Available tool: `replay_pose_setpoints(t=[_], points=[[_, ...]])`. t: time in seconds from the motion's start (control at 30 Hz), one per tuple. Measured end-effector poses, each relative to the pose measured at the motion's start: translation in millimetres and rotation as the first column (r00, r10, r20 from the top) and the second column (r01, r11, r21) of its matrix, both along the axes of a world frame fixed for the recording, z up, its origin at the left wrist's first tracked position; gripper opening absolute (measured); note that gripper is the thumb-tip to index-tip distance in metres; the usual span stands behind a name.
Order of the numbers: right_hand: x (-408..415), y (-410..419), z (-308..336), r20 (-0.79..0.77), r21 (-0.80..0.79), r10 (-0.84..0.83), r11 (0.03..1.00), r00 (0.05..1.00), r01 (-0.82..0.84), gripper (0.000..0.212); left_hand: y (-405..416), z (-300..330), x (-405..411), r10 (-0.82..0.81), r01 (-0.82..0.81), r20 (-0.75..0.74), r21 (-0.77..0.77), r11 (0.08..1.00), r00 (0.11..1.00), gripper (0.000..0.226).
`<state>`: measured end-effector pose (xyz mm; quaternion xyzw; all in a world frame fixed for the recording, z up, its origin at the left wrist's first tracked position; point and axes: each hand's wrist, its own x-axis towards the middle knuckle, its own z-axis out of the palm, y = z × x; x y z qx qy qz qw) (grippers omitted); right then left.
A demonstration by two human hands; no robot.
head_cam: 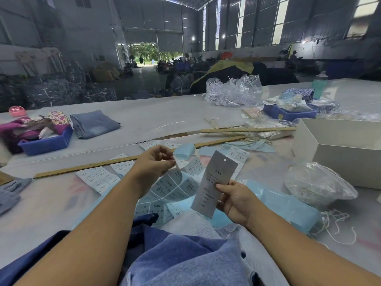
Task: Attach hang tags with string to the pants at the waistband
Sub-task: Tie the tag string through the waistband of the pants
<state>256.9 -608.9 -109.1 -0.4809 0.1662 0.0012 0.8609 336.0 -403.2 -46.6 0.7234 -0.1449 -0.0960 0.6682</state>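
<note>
One grey hang tag (pixel 214 183) stands nearly upright above the worktop (pixel 144 118), its punched hole at the top, pinched at its right edge between the thumb and fingers of the right hand (pixel 235 200). To its left, the left hand (pixel 156 162) is curled, its fingertips pinching the top edge of a curling sheet of size stickers (pixel 175 185) that bends down toward the worktop. It may also hold a single peeled sticker, but the fingers hide that. Blue denim pants (pixel 185 256) lie bunched at the near edge, between the two forearms, below both hands. More sticker sheets (pixel 99 179) lie flat to the left, just near of a long wooden ruler (pixel 86 167) that runs across the worktop. Loose white string (pixel 338 226) trails at the right, beside a clear plastic bag (pixel 317 184), and a white box (pixel 342 143) stands farther right. At the far left, folded jeans (pixel 94 123) rest beside a blue tray (pixel 47 143) full of cloth.
</note>
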Motion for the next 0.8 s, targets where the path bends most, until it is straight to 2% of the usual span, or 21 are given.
replay_pose_setpoints(t=[0.1,0.23,0.33,0.4,0.47,0.57,0.63,0.7,0.8], points=[[1,1,0,-0.009,-0.025,-0.020,0.999,1.000,0.020,0.018,2,3,3,0.014,-0.025,-0.064,-0.178,0.984,0.998,0.026],[0,-1,-1,-0.027,-0.082,-0.024,0.996,0.999,0.021,0.017,-6,12,3,0.105,-0.113,-0.042,-0.323,0.940,0.994,0.029],[-3,-4,1,-0.028,-0.225,0.018,0.974,0.999,-0.024,0.017,-9,22,3,0.190,-0.200,-0.064,-0.413,0.889,0.980,0.025],[-4,-5,4,0.029,-0.376,-0.001,0.927,1.000,0.012,0.015,-13,27,0,0.221,-0.228,-0.066,-0.414,0.881,0.973,0.019],[-6,-5,8,0.126,-0.517,-0.029,0.851,0.992,0.090,0.014,-19,29,-6,0.250,-0.249,-0.041,-0.345,0.905,0.967,0.012],[-11,-2,16,0.242,-0.598,-0.042,0.780,0.969,0.183,0.016,-26,33,-16,0.288,-0.281,-0.007,-0.241,0.929,0.958,0.016],[-15,1,21,0.280,-0.563,-0.039,0.803,0.959,0.196,0.018,-28,41,-22,0.301,-0.292,0.024,-0.177,0.940,0.953,0.019],[-19,-2,28,0.290,-0.460,-0.040,0.870,0.956,0.176,0.017,-32,50,-29,0.296,-0.289,0.035,-0.141,0.947,0.955,0.017],[-23,-14,47,0.290,-0.187,-0.060,0.975,0.955,0.118,0.021,-39,69,-43,0.245,-0.239,0.045,-0.112,0.965,0.968,0.011]])
